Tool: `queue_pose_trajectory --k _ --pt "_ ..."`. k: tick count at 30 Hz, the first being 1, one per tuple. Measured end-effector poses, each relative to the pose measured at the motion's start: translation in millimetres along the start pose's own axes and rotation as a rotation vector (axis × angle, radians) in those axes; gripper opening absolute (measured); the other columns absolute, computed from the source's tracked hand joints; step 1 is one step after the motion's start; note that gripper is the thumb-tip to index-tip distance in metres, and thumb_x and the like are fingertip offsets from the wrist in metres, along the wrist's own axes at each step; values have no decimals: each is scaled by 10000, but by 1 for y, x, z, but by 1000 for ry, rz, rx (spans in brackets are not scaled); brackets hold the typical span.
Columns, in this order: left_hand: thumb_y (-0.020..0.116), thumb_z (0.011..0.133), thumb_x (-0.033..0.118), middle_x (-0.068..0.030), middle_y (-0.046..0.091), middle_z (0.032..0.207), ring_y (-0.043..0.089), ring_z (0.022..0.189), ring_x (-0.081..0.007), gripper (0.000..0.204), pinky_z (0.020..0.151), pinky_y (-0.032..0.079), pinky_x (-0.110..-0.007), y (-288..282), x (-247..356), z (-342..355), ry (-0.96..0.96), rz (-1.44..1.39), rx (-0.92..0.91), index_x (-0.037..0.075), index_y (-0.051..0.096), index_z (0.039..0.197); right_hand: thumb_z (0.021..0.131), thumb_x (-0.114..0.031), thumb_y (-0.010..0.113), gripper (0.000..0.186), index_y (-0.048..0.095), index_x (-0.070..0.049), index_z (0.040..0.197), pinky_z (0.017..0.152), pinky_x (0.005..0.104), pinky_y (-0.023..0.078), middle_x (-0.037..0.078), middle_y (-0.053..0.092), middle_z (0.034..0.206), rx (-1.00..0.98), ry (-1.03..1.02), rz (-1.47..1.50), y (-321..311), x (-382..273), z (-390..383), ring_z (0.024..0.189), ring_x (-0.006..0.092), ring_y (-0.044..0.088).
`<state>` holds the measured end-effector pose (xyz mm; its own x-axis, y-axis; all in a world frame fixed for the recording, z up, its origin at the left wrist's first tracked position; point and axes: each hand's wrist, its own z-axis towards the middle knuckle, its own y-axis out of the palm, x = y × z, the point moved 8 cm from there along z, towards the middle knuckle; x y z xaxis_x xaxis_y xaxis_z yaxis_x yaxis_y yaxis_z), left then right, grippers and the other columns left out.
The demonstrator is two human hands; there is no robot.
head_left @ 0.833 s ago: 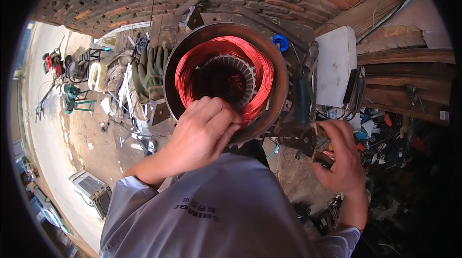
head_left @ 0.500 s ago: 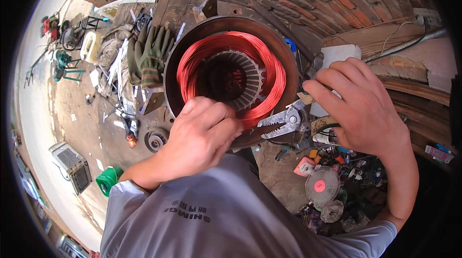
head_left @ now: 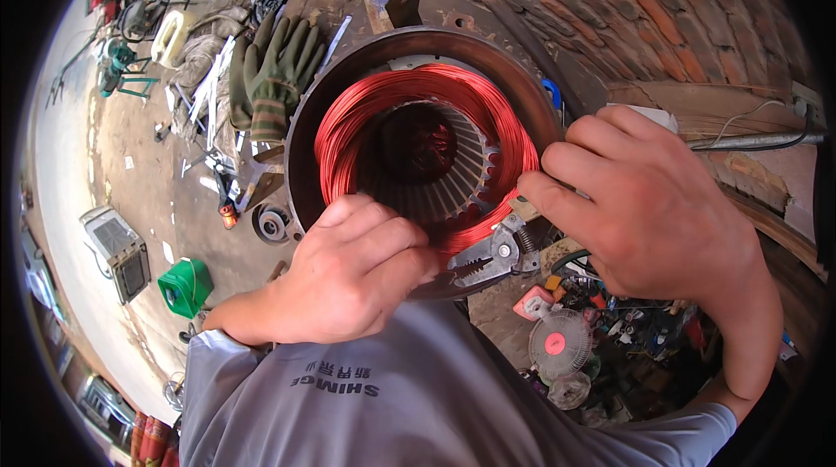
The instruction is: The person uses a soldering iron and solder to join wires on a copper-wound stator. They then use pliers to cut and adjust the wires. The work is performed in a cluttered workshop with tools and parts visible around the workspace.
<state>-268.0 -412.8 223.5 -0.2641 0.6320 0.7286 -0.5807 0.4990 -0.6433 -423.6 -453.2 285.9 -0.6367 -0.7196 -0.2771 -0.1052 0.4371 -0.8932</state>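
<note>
A motor stator stands in front of me: a round, rusty metal housing (head_left: 300,145) with a thick ring of red winding wire (head_left: 515,149) around its slotted core (head_left: 466,162). At the housing's near rim, my left hand (head_left: 353,271) is closed in a pinch; whatever its fingertips hold is hidden. My right hand (head_left: 640,201) grips a pair of wire strippers (head_left: 503,251) at the near right of the rim. Their toothed jaws point left, partly apart, with the tips right beside my left fingers. Whether a wire lies between the jaws is unclear.
Dark work gloves (head_left: 277,75) lie left of the housing, near white strips (head_left: 212,88). A brick wall (head_left: 610,19) rises behind. Down on the left are a green bucket (head_left: 185,287) and a boxy appliance (head_left: 117,249). A fan (head_left: 560,343) sits among clutter at lower right.
The wire strippers have come left and nearer to my left fingers, and their jaws are less far apart. My left hand stays pinched at the rim. The whole view has shifted slightly.
</note>
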Motion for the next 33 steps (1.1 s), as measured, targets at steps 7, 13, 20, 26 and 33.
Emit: queue_pose_trajectory --k 7,13,20,26,33 --pt "785 801 95 -59 664 895 609 801 -245 110 761 450 -382 -1 0 1 -31 -22 14 58 720 880 672 -75 672 364 704 -14 1029 769 369 462 52 608 906 -33 -56 15 0 3 10 876 256 575" --pt "786 782 95 -53 662 899 605 792 -239 112 762 444 -371 -2 1 1 -40 -10 31 57 723 866 640 -62 684 361 701 -25 999 752 363 447 43 565 868 -63 -72 57 0 6 16 852 248 549" --pt "775 773 108 -42 660 906 602 793 -225 117 780 434 -355 -1 1 0 -48 4 25 65 730 872 627 -56 692 364 709 -25 990 710 361 432 36 557 829 -69 -109 72 -4 5 23 813 239 547" --pt "774 765 101 -40 660 904 603 794 -221 125 780 432 -355 -1 0 1 -36 -3 26 65 731 876 622 -68 700 368 715 -20 986 697 356 420 41 564 823 -38 -26 50 0 0 21 803 238 551" --pt "777 744 108 -50 663 900 608 783 -221 144 755 440 -357 -1 1 1 -18 4 58 58 731 871 572 -75 704 443 723 -11 1010 717 367 420 48 564 842 113 -50 29 -25 -7 27 814 253 544"
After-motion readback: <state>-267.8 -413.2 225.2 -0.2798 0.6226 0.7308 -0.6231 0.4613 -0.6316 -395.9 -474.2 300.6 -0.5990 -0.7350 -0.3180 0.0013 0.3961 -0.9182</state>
